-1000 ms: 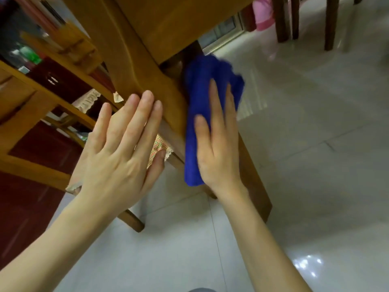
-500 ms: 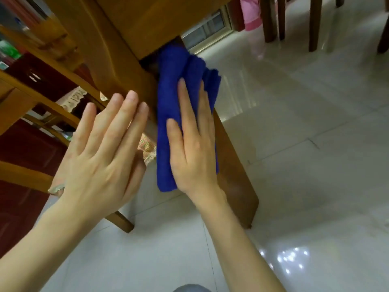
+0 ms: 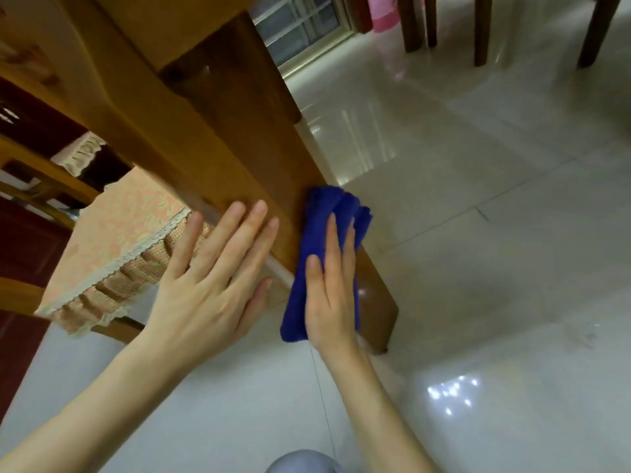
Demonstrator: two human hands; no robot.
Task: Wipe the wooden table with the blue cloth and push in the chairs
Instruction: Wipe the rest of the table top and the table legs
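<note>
Pressing flat against the blue cloth (image 3: 319,227), the right hand (image 3: 329,302) keeps its fingers straight and close together, so the cloth is pinned under the palm rather than gripped. The cloth is folded into a thick, long pad and lies against the lower part of the wooden table leg (image 3: 239,131), on the face turned toward the tiled floor (image 3: 478,233). Its top edge bunches just above the fingertips and its lower end sticks out below the heel of the hand. The left hand (image 3: 208,288) rests just beside it on the adjoining face of the same leg, palm down, fingers spread wide and straight and thumb angled toward the cloth, holding nothing. The two hands are near each other but do not touch. Behind the left hand sits a chair seat cover (image 3: 126,220) in a pale floral print with a checked, lace-trimmed skirt, tucked under the table. Part of the chair's wooden frame (image 3: 41,186) shows farther left. Dark chair legs (image 3: 481,29) stand well apart at the top right, near a window (image 3: 300,25) and a strip of pink fabric (image 3: 384,11). The glossy floor reflects light near the person's right forearm.
</note>
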